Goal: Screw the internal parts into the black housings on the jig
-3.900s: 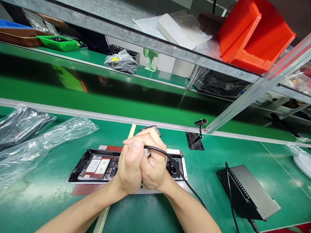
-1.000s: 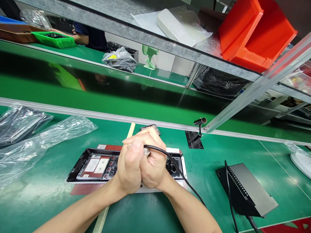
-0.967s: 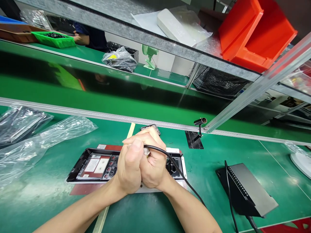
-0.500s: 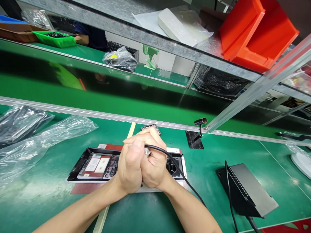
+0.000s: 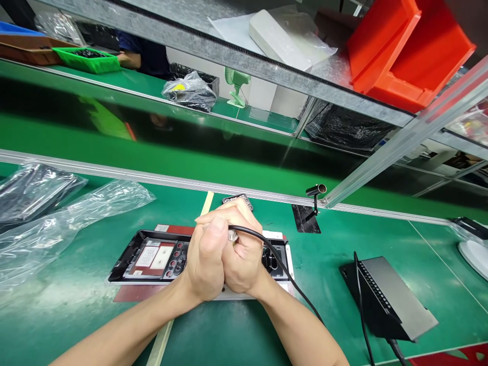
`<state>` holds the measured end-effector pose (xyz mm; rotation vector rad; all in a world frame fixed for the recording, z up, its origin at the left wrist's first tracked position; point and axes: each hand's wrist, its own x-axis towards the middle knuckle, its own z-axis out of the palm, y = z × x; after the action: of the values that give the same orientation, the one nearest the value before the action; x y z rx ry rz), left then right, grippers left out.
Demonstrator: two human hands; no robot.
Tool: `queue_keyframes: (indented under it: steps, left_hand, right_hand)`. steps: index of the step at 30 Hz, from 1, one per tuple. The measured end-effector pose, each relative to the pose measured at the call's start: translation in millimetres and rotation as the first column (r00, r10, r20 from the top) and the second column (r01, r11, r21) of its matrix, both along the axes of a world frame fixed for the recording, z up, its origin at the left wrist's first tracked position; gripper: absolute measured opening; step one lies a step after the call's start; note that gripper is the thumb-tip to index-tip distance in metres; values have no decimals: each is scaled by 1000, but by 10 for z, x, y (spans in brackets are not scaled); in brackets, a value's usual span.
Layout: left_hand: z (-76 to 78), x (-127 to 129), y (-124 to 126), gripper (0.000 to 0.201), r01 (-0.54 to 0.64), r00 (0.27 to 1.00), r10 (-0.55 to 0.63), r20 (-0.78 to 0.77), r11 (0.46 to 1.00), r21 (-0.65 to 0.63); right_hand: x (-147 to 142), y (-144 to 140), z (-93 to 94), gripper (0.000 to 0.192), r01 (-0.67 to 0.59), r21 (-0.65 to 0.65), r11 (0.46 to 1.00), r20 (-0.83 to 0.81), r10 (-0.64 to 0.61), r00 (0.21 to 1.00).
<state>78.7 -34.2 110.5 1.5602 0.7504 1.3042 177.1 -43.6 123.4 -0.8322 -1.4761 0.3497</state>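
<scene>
My left hand [image 5: 206,259] and my right hand [image 5: 244,254] are pressed together, fingers wrapped round a corded tool [image 5: 232,235]. Only a pale bit of its end shows between the thumbs; what kind of tool it is stays hidden. From there a black cord [image 5: 274,251] curves over my right wrist and down to the right. Directly beneath both hands lies a long black tray-like housing [image 5: 129,254] with a light rim. Its left part holds a label, a cream plate and several round holes; my hands cover its middle.
Reddish sheets [image 5: 137,293] lie under the housing. Behind it sits a small black tray of tiny parts [image 5: 247,203]. Clear plastic bags [image 5: 107,203] spread at left. A small metal stand [image 5: 315,190] and a grey-black device [image 5: 396,290] are at right. An orange bin [image 5: 404,86] rests on the shelf [image 5: 183,38] overhead.
</scene>
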Motion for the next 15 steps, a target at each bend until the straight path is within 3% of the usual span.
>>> queue_keyframes:
  steps: [6, 11, 15]
  left_hand:
    - [-22, -8, 8, 63, 47, 999, -47, -11, 999, 8]
    - [-10, 0, 3, 64, -29, 1000, 29, -9, 999, -32]
    - [-10, 8, 4, 63, -21, 999, 22, 23, 1000, -17]
  right_hand:
    - [-3, 8, 26, 32, -15, 44, 999, -6, 15, 1000]
    - [-3, 8, 9, 36, 20, 0, 1000, 18, -20, 1000]
    - [-4, 9, 16, 34, -5, 35, 999, -6, 5, 1000]
